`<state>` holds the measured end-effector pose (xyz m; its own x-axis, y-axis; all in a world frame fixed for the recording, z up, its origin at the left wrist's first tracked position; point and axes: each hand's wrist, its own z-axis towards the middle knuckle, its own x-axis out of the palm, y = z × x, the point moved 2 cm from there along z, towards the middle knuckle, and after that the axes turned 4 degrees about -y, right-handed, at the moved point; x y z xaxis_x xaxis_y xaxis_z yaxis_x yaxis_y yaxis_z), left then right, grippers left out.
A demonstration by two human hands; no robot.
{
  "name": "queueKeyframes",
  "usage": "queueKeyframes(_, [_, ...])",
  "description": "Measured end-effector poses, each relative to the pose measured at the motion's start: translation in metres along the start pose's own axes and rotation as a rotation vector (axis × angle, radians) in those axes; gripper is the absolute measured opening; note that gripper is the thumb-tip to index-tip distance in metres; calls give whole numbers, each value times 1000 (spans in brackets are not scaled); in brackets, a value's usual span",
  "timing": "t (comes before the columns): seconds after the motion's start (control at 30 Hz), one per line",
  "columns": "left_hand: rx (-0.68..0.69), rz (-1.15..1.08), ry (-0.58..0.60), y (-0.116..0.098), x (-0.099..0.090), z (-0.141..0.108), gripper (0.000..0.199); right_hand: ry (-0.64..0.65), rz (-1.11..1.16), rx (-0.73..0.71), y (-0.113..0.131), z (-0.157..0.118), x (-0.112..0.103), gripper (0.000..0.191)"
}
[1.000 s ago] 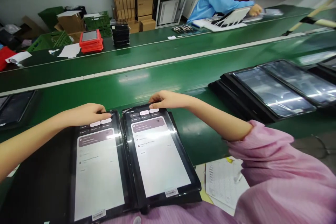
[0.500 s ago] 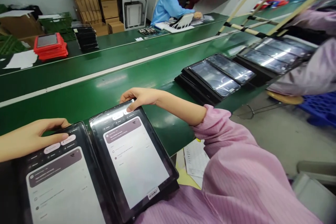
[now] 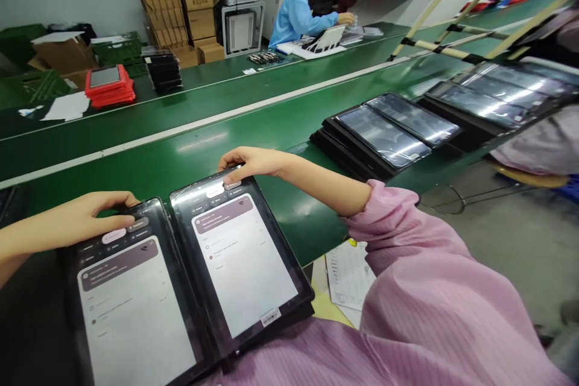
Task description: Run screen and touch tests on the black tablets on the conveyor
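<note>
A glossy green tabletop (image 3: 199, 145) runs beyond both hands, divided lengthwise by a pale strip (image 3: 226, 113). At its near edge, the left lit tablet (image 3: 136, 307) under the left hand (image 3: 102, 214) and the right lit tablet (image 3: 246, 259) under the right hand (image 3: 253, 163) appear to rest partly on it. Rightward of the right hand lie dark-screened tablets (image 3: 384, 132) on black layers. Across from the left hand sit a red-cased stack (image 3: 110, 87), a black stack (image 3: 163, 72) and white paper (image 3: 67, 107); beyond the right hand, small metallic parts (image 3: 266, 58).
</note>
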<state>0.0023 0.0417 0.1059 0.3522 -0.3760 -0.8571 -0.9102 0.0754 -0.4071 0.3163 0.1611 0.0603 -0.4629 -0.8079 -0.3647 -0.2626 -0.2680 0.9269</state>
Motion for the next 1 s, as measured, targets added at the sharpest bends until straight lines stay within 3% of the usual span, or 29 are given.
queueKeyframes(0.1, [-27, -46, 142, -1, 7, 0, 43, 14, -267, -5, -2, -1, 5, 46])
queueKeyframes(0.27, [15, 96, 197, 9, 31, 6, 87, 38, -676, -19, -7, -7, 22, 88])
queueKeyframes(0.37, [56, 173, 166, 13, 36, 15, 90, -74, -747, 26, -14, -9, 22, 98])
queueKeyframes(0.43, [50, 208, 20, 15, 28, 21, 72, -290, -749, 55, -19, -9, 14, 88])
queueKeyframes(0.53, [19, 241, -352, 16, 10, 23, 50, -659, -680, 27, -21, -18, -1, 58])
queueKeyframes(0.6, [41, 255, -468, 11, 8, 16, 51, -724, -554, -30, -19, -32, -3, 45])
queueKeyframes(0.73, [113, 227, -276, -8, 34, -11, 61, -658, -397, -70, -17, -70, 17, 41])
queueKeyframes(0.83, [152, 188, -123, -21, 58, -25, 76, -628, -355, -21, -29, -91, 43, 38])
queueKeyframes(1.0, [248, 135, -101, -23, 70, -19, 64, -759, -241, 12, -57, -98, 76, 35])
